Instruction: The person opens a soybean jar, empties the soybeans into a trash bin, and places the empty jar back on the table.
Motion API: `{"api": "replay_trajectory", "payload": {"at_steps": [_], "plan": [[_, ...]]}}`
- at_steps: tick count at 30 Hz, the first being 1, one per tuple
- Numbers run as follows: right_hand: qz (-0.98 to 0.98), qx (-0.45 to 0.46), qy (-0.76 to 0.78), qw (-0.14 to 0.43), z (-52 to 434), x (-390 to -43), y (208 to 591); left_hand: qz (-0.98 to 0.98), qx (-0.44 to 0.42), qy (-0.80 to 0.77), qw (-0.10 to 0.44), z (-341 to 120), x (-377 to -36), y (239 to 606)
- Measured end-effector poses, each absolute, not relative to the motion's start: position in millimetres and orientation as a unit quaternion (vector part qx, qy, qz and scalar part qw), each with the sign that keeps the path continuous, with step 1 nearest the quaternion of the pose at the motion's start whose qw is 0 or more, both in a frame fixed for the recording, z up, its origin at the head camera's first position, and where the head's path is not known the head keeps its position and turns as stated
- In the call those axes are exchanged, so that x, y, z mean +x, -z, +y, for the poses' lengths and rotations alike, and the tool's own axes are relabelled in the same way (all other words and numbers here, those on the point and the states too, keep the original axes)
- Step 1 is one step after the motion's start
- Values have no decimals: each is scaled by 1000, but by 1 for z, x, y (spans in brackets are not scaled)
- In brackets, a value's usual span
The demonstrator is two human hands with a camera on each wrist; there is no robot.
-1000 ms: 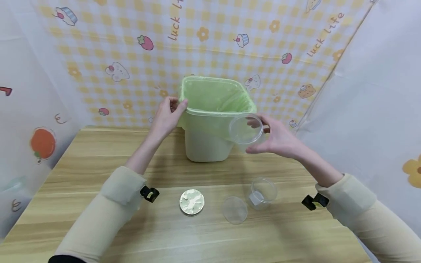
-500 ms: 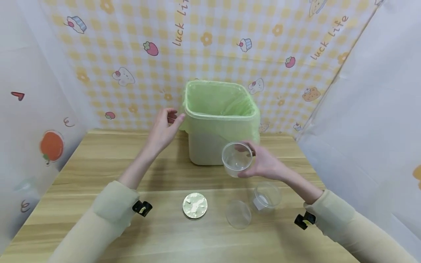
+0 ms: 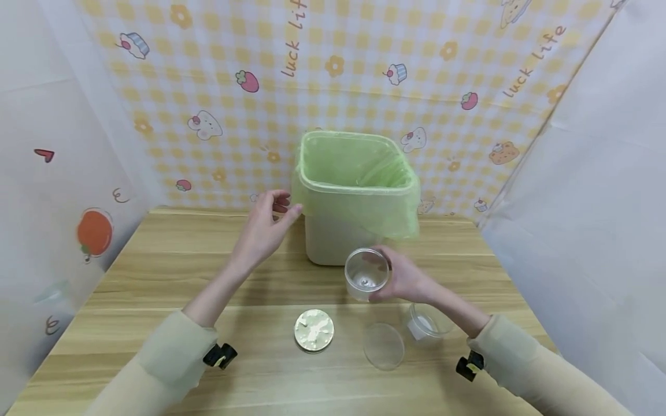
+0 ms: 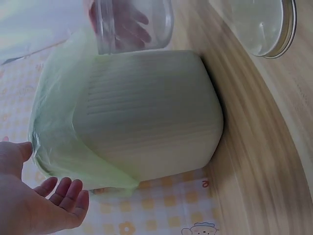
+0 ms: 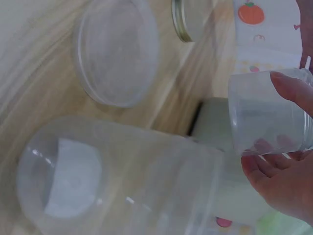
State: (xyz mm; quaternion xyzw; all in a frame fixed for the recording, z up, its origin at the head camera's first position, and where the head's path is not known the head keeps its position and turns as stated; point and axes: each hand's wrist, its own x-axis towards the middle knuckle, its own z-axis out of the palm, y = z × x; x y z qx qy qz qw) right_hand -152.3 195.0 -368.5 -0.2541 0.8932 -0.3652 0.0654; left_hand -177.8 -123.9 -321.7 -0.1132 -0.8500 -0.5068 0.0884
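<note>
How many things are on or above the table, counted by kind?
Clear cups: 2, one held in the right hand, one on the table
Clear lids: 1
Metal lids: 1
Bins with green bag: 1
Total: 5

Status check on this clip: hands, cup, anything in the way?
Right hand grips clear cup, upright over table. Left hand open beside bin. Lid and second cup lie below right wrist.

The head view looks forward and down across the bench (image 3: 156, 277) at the lined bin (image 3: 359, 196), while the left wrist view sits close beside that bin (image 4: 146, 112) and the right wrist view hovers low over the clear lid (image 5: 117, 51), both catching the held clear cup (image 5: 266, 115).
</note>
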Motion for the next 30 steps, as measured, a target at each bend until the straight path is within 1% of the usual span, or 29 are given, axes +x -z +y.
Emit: {"api": "replay_trajectory", "payload": {"at_steps": [8,16,24,30], "plan": [[897,-241,361,87,190,-151,382,-847,-122,511,82,-119,-168,326],[904,-254,338,59,182,-154,398,-845,-137,509,90,-114,-158,328],[917,-234,315,69,172,-151,415,-848,-154,500,85,-110,-145,337],[916,-234,317,79,166,-148,420,-859,-167,476,84,-110,-137,346]]}}
